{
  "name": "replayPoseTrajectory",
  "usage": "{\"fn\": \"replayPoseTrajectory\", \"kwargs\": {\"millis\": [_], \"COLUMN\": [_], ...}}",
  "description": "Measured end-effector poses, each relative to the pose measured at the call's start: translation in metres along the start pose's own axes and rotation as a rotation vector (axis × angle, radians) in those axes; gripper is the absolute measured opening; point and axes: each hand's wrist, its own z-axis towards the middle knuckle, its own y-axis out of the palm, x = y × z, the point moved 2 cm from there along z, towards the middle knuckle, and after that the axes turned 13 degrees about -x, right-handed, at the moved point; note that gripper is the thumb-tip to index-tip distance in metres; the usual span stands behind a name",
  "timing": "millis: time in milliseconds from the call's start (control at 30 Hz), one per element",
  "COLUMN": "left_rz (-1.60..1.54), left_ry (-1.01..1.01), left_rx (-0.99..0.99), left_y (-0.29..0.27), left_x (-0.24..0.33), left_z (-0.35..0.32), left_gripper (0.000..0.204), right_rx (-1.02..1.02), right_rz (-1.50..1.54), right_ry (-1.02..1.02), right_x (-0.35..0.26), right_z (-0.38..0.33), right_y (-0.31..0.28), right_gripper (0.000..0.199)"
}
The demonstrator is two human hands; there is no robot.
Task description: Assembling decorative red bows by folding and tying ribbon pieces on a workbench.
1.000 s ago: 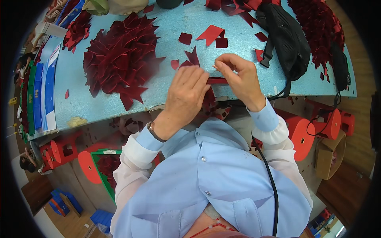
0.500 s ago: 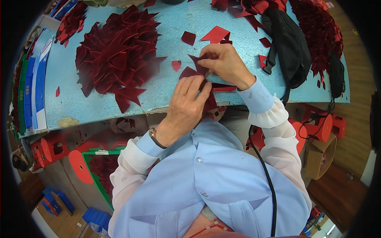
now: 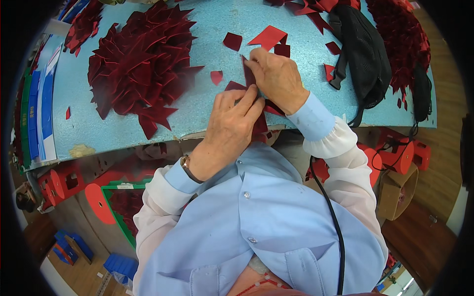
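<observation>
Dark red velvet ribbon (image 3: 248, 74) lies folded between my two hands near the table's front edge. Its pointed end stands up past the fingertips of my right hand (image 3: 280, 81), which pinches it from the right. Just below and to the left, my left hand (image 3: 228, 127) presses its fingers onto the same ribbon, with a flap showing beyond the knuckles. More ribbon hangs down beside the left fingers toward the table edge; the fold under the fingertips is hidden. To the left rises a big heap of dark red ribbon bows (image 3: 140, 64), their ends cut to points.
Small ribbon scraps (image 3: 232, 41) and a brighter red folded strip (image 3: 268, 37) lie beyond my hands on the light blue table (image 3: 207, 106). A black waist bag (image 3: 363, 61) rests at right, before another bow heap (image 3: 397, 44). Red ribbon spools (image 3: 101, 204) are below the table.
My right hand has shifted slightly left and closer to the left hand. The ribbon's pointed end, slanted before, now stands more upright. Both hands keep hold of it.
</observation>
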Motion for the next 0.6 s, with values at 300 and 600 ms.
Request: {"fn": "replayPoseTrajectory", "kwargs": {"millis": [300,600], "left_rz": [-0.136,-0.068], "left_ry": [-0.078,-0.034], "left_rx": [0.07,0.054], "left_y": [0.002,0.004], "left_x": [-0.004,-0.005], "left_z": [-0.006,-0.005], "left_gripper": [0.041,0.037], "right_rx": [-0.232,-0.058], "right_rz": [0.693,0.221], "right_ry": [-0.043,-0.226], "right_x": [0.005,-0.02], "right_z": [-0.057,-0.08], "right_y": [-0.07,-0.029], "right_gripper": [0.025,0.021]}}
